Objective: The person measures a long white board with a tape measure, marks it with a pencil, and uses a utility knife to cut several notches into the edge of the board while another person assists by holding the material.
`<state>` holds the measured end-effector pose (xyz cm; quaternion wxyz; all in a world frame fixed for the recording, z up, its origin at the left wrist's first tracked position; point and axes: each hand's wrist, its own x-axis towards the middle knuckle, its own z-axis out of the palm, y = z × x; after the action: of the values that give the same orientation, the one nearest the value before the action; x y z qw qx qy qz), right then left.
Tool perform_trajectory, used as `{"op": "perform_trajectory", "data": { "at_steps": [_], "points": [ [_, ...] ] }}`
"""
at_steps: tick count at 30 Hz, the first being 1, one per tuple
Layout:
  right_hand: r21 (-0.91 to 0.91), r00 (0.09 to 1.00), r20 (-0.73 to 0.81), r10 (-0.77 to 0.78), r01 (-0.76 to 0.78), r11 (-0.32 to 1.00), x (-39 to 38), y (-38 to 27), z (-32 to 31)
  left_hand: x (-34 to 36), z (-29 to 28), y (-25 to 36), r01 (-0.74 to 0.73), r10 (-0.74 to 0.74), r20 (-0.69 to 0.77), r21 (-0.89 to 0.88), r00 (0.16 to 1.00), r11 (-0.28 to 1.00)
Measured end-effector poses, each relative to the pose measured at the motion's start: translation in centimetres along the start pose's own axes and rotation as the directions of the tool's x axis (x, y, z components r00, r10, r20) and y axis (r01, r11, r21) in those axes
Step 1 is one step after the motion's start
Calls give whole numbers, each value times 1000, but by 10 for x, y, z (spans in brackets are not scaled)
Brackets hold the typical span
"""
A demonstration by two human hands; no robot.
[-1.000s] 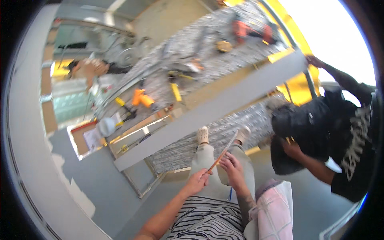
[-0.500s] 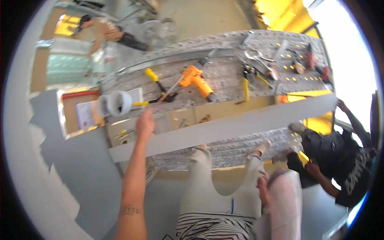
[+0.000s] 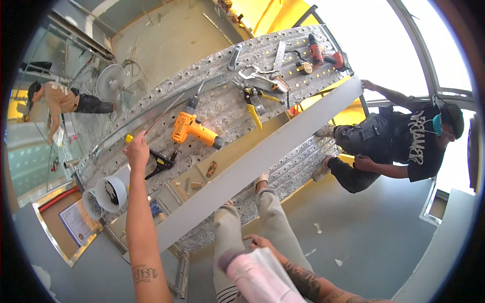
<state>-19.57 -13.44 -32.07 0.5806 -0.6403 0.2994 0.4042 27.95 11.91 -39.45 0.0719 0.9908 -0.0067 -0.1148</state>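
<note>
My left hand [image 3: 137,150] is closed on a thin brownish rod [image 3: 162,112] over the perforated metal platform [image 3: 212,86]. Beside it lie an orange drill [image 3: 195,130] and a black-yellow tool [image 3: 162,164]. My right hand [image 3: 260,244] is low by my legs, fingers apart and loosely bent, with nothing visible in them; a pale pink wrapped bundle [image 3: 262,280] partly covers it. A long grey board [image 3: 262,160] lies diagonally across the platform, its far end beside a co-worker's hand [image 3: 369,86]. Yellow-handled cutters [image 3: 255,113] and a red drill [image 3: 316,50] rest on the platform.
A crouching co-worker in black [image 3: 414,136] is at the right; another person [image 3: 60,98] bends at the upper left near a fan [image 3: 111,81]. White buckets [image 3: 110,194] sit at the platform's left end, beside a framed board [image 3: 68,227]. Grey floor [image 3: 353,222] lies at lower right.
My left hand has moved up and left with the rod. My right hand has dropped lower, by my legs and away from the rod. The view has swung around.
</note>
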Motion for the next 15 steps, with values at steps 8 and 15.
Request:
{"op": "perform_trajectory", "data": {
  "at_steps": [8, 15],
  "points": [
    [185, 990, -139, 20, 6, 983, 5, 14, -72, -21, 10, 50, -110, 89, -223, -83, 971, 990],
    [403, 945, -295, 139, -10, 915, -8, 49, -128, -31, 41, 256, -565, 554, -126, -285, 823, 774]
  ]
}}
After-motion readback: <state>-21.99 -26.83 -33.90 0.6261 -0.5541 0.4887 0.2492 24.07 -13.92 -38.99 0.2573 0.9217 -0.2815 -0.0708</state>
